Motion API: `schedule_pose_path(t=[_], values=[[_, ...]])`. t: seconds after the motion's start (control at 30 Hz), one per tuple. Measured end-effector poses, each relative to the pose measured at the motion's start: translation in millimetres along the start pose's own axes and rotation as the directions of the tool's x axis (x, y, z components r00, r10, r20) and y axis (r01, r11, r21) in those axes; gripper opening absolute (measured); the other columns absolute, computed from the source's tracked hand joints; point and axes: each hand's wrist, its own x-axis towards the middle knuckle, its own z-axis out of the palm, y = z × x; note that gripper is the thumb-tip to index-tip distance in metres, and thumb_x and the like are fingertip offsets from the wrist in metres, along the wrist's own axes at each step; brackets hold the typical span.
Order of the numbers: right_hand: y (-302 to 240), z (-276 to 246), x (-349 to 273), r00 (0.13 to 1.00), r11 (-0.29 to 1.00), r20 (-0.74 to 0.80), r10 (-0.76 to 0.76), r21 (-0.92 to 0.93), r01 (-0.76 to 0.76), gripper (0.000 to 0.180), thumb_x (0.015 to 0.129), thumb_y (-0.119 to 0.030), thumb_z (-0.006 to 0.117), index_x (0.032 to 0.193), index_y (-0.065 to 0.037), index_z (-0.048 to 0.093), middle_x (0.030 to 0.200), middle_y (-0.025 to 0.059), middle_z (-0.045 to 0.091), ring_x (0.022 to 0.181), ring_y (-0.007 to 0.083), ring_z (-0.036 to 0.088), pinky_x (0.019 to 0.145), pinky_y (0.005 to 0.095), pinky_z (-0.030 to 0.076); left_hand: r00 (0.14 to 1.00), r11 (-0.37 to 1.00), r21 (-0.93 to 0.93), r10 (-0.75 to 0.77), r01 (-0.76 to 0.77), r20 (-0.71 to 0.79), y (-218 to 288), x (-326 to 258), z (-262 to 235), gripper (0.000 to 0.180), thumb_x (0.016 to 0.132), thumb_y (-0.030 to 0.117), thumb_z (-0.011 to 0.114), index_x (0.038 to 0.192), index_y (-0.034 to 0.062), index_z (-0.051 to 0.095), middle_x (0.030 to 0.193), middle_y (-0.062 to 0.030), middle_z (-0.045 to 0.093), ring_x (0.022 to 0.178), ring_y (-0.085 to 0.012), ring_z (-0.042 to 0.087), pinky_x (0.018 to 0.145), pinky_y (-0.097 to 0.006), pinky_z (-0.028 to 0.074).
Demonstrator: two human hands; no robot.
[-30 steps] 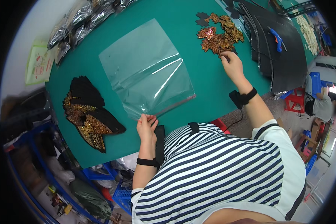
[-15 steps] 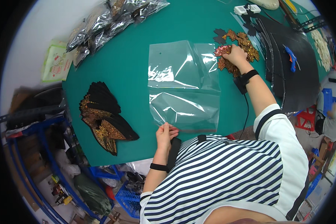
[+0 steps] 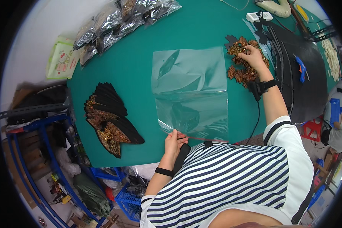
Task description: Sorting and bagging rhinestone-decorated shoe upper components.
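In the head view, the left hand (image 3: 174,143) pinches the clear bag (image 3: 192,93), which lies ahead of its fingers. The right hand (image 3: 253,59) curls narrowly above sequined pieces (image 3: 238,75); whether it grips one, cannot tell.

On a green table (image 3: 136,72), the left hand (image 3: 175,142) pinches the near-left corner of a flat transparent plastic bag (image 3: 192,79), while the right hand (image 3: 253,57) reaches its fingertips onto a cluster of gold-brown sequined pieces (image 3: 238,75). A fanned stack of black-and-gold pieces (image 3: 112,123) lies to the left, and a blue tool (image 3: 301,69) rests on black sheets (image 3: 311,95) at the right.
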Motion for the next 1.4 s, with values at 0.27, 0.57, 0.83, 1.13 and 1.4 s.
schedule_pose_path(t=[0.27, 0.57, 0.83, 1.13, 1.4], values=[[-49, -14, 2, 0.988, 0.787, -0.045, -0.148, 0.599, 0.145, 0.033, 0.074, -0.014, 0.073, 0.098, 0.003, 0.057, 0.078, -0.0007, 0.057, 0.07, 0.0064, 0.051, 0.063, 0.0209, 0.041, 0.991, 0.98, 0.167, 0.118, -0.106, -0.061, -6, 5, -3, 0.028, 0.094, 0.03, 0.045, 0.086, 0.0029, 0.05, 0.077, -0.0112, 0.058, 0.058, -0.0195, 0.063, 0.05, -0.029, 0.053], [-143, 11, -32, 0.93, 0.789, 0.226, -0.291, 0.606, 0.1, 0.05, 0.074, -0.014, 0.073, 0.112, 0.009, 0.051, 0.083, 0.0081, 0.062, 0.075, 0.0119, 0.058, 0.067, 0.023, 0.046, 0.954, 0.964, 0.197, 0.221, -0.181, -0.205, -13, 5, 2, 0.028, 0.093, 0.026, 0.048, 0.082, 0.0014, 0.052, 0.068, -0.0083, 0.058, 0.054, -0.0172, 0.061, 0.047, -0.027, 0.05], [-105, 106, 4, 0.951, 0.973, 0.206, -0.23, 0.057, 0.223, 0.076, 0.067, -0.043, 0.072, 0.123, 0.002, 0.049, 0.113, 0.0234, 0.056, 0.105, 0.037, 0.053, 0.092, 0.0396, 0.042, 0.964, 0.968, 0.187, 0.201, -0.168, -0.173, -14, 6, 3, 0.03, 0.093, 0.029, 0.049, 0.084, 0.0002, 0.053, 0.07, -0.0096, 0.058, 0.054, -0.0181, 0.061, 0.047, -0.028, 0.05], [-87, 68, -117, 0.847, 0.862, 0.248, -0.47, -0.078, 0.501, 0.056, 0.072, -0.032, 0.068, 0.12, -0.007, 0.053, 0.129, 0.0172, 0.043, 0.121, 0.0344, 0.038, 0.099, 0.0441, 0.032, 0.988, 0.977, 0.152, 0.15, -0.151, 0.02, -13, -3, -26, 0.038, 0.091, 0.034, 0.051, 0.092, -0.0034, 0.054, 0.077, -0.0123, 0.059, 0.065, -0.0209, 0.064, 0.059, -0.027, 0.051], [-96, 58, -228, 0.701, 0.705, 0.568, -0.432, -0.272, 0.655, 0.045, 0.07, -0.022, 0.071, 0.111, -0.009, 0.058, 0.118, 0.013, 0.053, 0.116, 0.0312, 0.043, 0.097, 0.0439, 0.029, 0.966, 0.869, 0.449, 0.109, -0.207, 0.233, -13, -26, -53, 0.032, 0.084, 0.029, 0.058, 0.089, -0.0016, 0.063, 0.075, -0.0059, 0.062, 0.067, -0.0116, 0.056, 0.065, -0.026, 0.045]])
